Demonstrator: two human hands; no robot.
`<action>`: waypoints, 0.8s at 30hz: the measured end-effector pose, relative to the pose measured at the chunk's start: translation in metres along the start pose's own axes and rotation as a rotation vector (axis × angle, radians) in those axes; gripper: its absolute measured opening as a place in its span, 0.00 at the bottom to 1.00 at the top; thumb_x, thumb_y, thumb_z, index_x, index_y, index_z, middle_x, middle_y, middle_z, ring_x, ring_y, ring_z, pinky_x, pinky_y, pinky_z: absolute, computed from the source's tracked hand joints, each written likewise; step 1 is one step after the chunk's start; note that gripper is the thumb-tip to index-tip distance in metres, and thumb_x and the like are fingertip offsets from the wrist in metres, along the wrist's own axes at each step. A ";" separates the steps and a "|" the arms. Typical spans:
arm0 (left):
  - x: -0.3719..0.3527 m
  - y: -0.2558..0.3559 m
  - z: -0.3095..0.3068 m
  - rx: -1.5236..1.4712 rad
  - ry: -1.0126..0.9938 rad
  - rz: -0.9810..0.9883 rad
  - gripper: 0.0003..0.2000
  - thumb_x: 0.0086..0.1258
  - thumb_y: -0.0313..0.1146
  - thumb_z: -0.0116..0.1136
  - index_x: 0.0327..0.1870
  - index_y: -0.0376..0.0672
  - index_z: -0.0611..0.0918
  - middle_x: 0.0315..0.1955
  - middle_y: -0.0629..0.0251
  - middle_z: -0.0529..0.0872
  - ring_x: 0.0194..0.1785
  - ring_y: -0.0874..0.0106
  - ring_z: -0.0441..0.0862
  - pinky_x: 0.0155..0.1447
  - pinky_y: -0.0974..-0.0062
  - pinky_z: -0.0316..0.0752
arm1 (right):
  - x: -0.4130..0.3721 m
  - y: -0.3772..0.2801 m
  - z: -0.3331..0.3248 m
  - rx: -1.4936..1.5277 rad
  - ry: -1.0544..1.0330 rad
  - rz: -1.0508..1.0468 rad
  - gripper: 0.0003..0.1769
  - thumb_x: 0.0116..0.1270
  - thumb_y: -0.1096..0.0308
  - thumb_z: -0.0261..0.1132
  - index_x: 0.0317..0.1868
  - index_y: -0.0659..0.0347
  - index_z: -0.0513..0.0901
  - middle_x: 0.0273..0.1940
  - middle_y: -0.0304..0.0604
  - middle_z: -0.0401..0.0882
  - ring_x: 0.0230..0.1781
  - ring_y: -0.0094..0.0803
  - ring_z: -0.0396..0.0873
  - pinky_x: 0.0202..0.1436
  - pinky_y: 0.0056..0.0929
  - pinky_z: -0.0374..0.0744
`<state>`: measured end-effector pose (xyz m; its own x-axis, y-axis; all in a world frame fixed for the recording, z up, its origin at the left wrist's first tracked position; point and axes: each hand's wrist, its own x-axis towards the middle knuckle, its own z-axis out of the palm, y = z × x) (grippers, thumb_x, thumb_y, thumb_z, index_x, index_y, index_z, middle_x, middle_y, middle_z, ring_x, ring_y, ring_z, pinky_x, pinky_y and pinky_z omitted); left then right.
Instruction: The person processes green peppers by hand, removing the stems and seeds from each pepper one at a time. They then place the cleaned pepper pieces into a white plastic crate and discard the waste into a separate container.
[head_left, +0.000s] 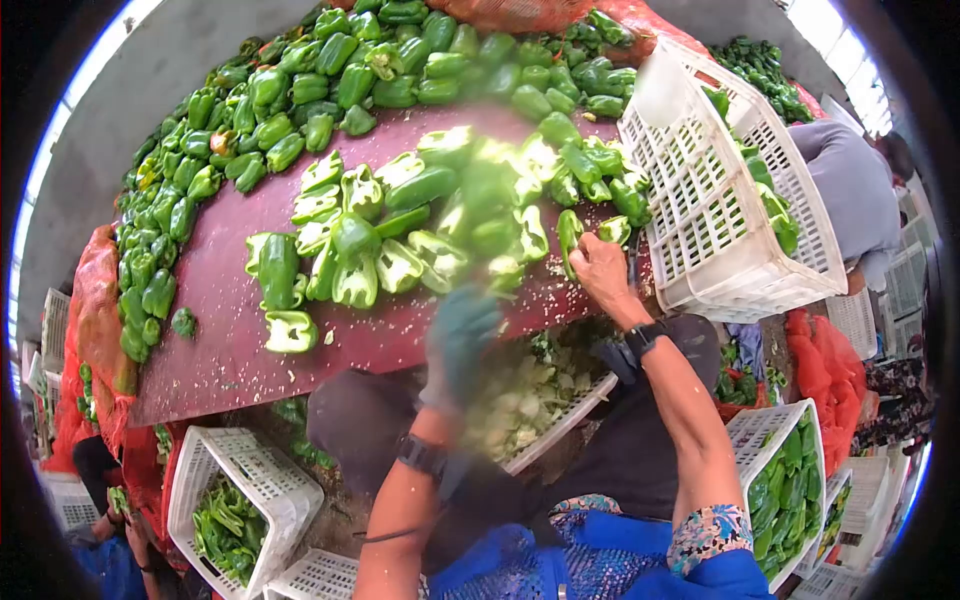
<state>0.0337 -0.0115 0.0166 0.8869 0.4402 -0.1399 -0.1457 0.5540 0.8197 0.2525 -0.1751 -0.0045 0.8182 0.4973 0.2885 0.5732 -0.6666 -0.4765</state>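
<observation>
My left hand (462, 335), in a teal glove, is over the front edge of the table and smeared by motion. Its fingers cannot be made out. At the right end of the cut peppers, my bare right hand (600, 268) has its fingers curled against a halved green bell pepper (570, 240). A thin dark thing shows beside that hand, too small to name. Many halved peppers (357, 282), with pale insides showing, lie across the middle of the dark red tabletop (220, 345). A green blur hides part of them.
Whole green peppers (270, 90) are heaped along the far and left edges. A white crate (690, 180) leans at the right with peppers inside. Below the table, pale trimmings (530, 400) fill a container between my knees. Crates of peppers (245, 465) stand at both sides. Other people sit nearby.
</observation>
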 end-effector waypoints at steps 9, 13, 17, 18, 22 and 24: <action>-0.004 -0.017 0.030 0.280 -0.074 0.401 0.25 0.75 0.35 0.51 0.70 0.37 0.66 0.63 0.59 0.72 0.63 0.68 0.73 0.67 0.69 0.68 | -0.084 -0.116 0.000 0.319 -0.209 -0.342 0.09 0.57 0.66 0.60 0.30 0.65 0.75 0.25 0.59 0.78 0.29 0.60 0.80 0.34 0.53 0.79; -0.012 -0.011 0.013 0.417 -0.183 0.354 0.23 0.69 0.28 0.55 0.65 0.37 0.71 0.63 0.59 0.73 0.64 0.67 0.73 0.68 0.68 0.69 | -0.076 -0.116 -0.006 0.402 -0.309 -0.427 0.10 0.58 0.65 0.60 0.31 0.64 0.78 0.27 0.59 0.79 0.29 0.60 0.79 0.35 0.51 0.79; -0.018 -0.006 0.011 0.178 -0.203 0.123 0.23 0.76 0.32 0.47 0.71 0.39 0.65 0.54 0.61 0.78 0.52 0.73 0.78 0.58 0.73 0.74 | -0.079 -0.106 -0.017 0.495 -0.337 -0.409 0.04 0.58 0.72 0.62 0.30 0.64 0.77 0.21 0.52 0.72 0.17 0.38 0.71 0.26 0.35 0.73; -0.021 -0.003 0.007 0.242 -0.223 0.159 0.23 0.77 0.32 0.47 0.70 0.38 0.65 0.53 0.60 0.79 0.51 0.74 0.78 0.57 0.74 0.75 | -0.079 -0.104 -0.026 0.487 -0.383 -0.294 0.06 0.59 0.71 0.63 0.29 0.65 0.78 0.19 0.45 0.70 0.18 0.27 0.66 0.25 0.31 0.71; -0.033 0.011 0.014 0.062 -0.185 0.159 0.24 0.79 0.31 0.48 0.73 0.39 0.62 0.55 0.55 0.80 0.53 0.71 0.81 0.55 0.73 0.81 | -0.086 -0.100 -0.065 0.497 -0.665 0.075 0.06 0.61 0.69 0.65 0.35 0.63 0.82 0.21 0.43 0.77 0.23 0.28 0.80 0.28 0.29 0.78; -0.031 0.014 0.008 -0.191 -0.220 0.065 0.25 0.80 0.30 0.47 0.76 0.41 0.59 0.58 0.52 0.79 0.55 0.68 0.82 0.56 0.70 0.82 | -0.097 -0.081 -0.057 0.127 -0.416 -0.293 0.07 0.62 0.67 0.66 0.36 0.63 0.83 0.23 0.45 0.79 0.22 0.33 0.79 0.29 0.31 0.78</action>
<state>0.0078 -0.0228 0.0370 0.9436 0.3273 0.0502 -0.2668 0.6616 0.7008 0.1291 -0.2011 0.0530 0.5226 0.8485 0.0830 0.7443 -0.4066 -0.5299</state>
